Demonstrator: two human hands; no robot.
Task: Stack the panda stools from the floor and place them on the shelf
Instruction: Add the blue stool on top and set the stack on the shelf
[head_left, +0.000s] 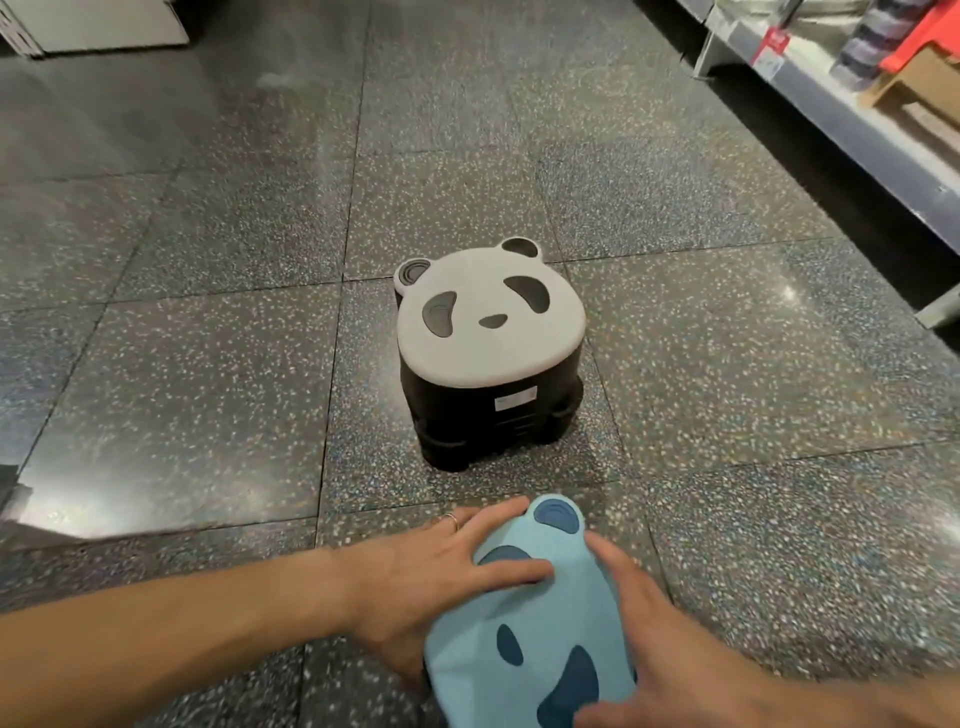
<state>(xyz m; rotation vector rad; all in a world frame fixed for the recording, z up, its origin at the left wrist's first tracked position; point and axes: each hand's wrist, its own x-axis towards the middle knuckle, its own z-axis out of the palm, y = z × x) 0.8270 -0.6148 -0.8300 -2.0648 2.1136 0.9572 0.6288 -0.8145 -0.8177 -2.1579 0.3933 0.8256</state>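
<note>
A black stool with a white panda-face seat (480, 332) stands on the speckled floor in the middle of the view. Close to me, at the bottom, is a light blue panda stool (530, 623) with dark blue eyes and ears. My left hand (441, 577) lies on its left side, fingers spread over the seat and one ear. My right hand (654, 634) grips its right side. Both hands hold the blue stool between them. The shelf (841, 119) runs along the upper right.
The grey metal shelf holds a cardboard box (914, 88), a red item and stacked dark containers. Its foot (940, 306) stands on the floor at the right. A pale cabinet (104, 26) sits at the top left. Dark terrazzo floor lies around the stools.
</note>
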